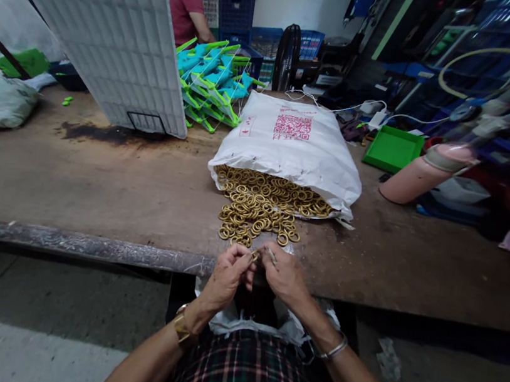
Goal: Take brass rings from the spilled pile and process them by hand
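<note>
At the near edge of the worktable (93,193), just short of a spill of brass-coloured rings (258,217): both hands close together, fingertips nearly meeting. Left hand (227,273): thumb and fingers pinched narrow on one small ring (254,256). Ring stands tilted, not flat, its edge toward the right hand; being round, no true long axis; exact facing too small to read. Right hand (285,276): fingers curled narrow about a slim pale item (271,255), long axis slanting from upper left to lower right; its kind cannot be told.

Beyond the spill, a white sack (252,143) lying on its side, mouth toward the person, the opening stretched left to right, more rings inside. Left of it, green-and-turquoise plastic parts (213,84), stacked at a slant. Right, a green tray (393,150) and a pink bottle (416,176), the bottle leaning, upper end toward upper right.
</note>
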`<state>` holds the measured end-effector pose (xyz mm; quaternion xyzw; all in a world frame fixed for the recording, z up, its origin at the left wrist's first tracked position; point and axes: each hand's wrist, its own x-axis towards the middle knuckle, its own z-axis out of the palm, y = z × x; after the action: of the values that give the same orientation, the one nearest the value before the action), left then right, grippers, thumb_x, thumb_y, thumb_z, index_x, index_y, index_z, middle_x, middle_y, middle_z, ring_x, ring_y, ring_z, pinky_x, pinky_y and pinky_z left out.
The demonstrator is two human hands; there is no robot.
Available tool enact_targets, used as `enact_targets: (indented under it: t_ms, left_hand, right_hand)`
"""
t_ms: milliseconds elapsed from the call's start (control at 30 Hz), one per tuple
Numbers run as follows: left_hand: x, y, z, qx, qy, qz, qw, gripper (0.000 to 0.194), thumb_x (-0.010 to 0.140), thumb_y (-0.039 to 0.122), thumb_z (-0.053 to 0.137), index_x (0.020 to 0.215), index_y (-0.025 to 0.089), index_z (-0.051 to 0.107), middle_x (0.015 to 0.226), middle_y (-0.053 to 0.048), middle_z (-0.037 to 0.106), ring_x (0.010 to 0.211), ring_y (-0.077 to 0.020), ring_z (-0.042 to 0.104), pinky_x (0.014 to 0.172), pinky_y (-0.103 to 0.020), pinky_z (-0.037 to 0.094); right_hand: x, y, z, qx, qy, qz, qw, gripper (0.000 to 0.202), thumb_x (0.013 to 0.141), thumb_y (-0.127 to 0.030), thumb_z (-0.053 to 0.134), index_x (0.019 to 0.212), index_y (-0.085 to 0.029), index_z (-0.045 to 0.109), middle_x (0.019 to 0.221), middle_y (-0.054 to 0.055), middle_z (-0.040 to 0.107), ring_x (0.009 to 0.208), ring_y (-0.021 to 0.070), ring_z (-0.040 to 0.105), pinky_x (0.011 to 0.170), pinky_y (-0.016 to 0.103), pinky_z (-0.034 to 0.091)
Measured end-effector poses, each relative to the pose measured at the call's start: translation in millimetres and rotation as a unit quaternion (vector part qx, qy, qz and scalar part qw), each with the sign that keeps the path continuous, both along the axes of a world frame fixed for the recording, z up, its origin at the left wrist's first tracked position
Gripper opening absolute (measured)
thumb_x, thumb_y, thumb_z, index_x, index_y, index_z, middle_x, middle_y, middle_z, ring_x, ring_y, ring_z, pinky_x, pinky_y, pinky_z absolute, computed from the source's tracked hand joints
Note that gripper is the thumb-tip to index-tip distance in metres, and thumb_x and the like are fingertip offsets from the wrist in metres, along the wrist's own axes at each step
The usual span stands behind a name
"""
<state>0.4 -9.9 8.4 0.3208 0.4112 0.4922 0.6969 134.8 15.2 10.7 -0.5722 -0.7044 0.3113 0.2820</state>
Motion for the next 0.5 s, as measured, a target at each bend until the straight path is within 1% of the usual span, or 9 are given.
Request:
enact_targets:
  t_ms: [67,167,333,500]
  left_hand:
    - [0.1,0.6,-0.5,0.002,0.019,0.005,1.0,0.035,0.07,0.047,0.064,0.078,0.017,0.048,0.063,0.004,0.054,0.045,-0.0053,0.046,0.042,-0.017,0.041]
    - [0.0,1.3,-1.1,0.014,0.049,0.005,0.999,0.034,0.072,0.048,0.062,0.078,0.017,0.048,0.062,0.004,0.053,0.044,-0.0052,0.046,0.042,-0.017,0.041]
    - [-1.1,1.6,-0.3,0.018,0.076,0.006,0.997,0.035,0.072,0.05,0.06,0.076,0.017,0.048,0.058,0.004,0.053,0.042,-0.0053,0.045,0.042,-0.017,0.041]
    - [-1.6,0.1,2.9,0.016,0.084,0.004,0.996,0.035,0.072,0.05,0.06,0.075,0.017,0.047,0.056,0.005,0.052,0.042,-0.0056,0.046,0.043,-0.017,0.041]
  right_hand:
    - [1.6,-3.8,-1.2,0.028,-0.083,0.037,0.995,0.018,0.08,-0.021,0.036,0.075,-0.02,0.053,0.062,0.001,0.056,0.056,0.0131,0.048,0.055,0.023,0.03]
    - [2.1,-7.4,-1.1,0.036,-0.156,0.066,0.985,0.02,0.075,-0.013,0.037,0.079,-0.02,0.055,0.067,0.002,0.061,0.059,0.0142,0.051,0.056,0.024,0.029]
    - [0.9,-7.3,0.7,0.025,-0.205,0.081,0.975,0.023,0.076,-0.013,0.037,0.086,-0.019,0.056,0.073,0.004,0.065,0.064,0.0151,0.055,0.057,0.024,0.029]
    - [-1.5,-8.1,4.5,0.011,-0.241,0.079,0.967,0.023,0.077,-0.013,0.037,0.088,-0.018,0.056,0.076,0.006,0.066,0.066,0.0158,0.057,0.057,0.025,0.027]
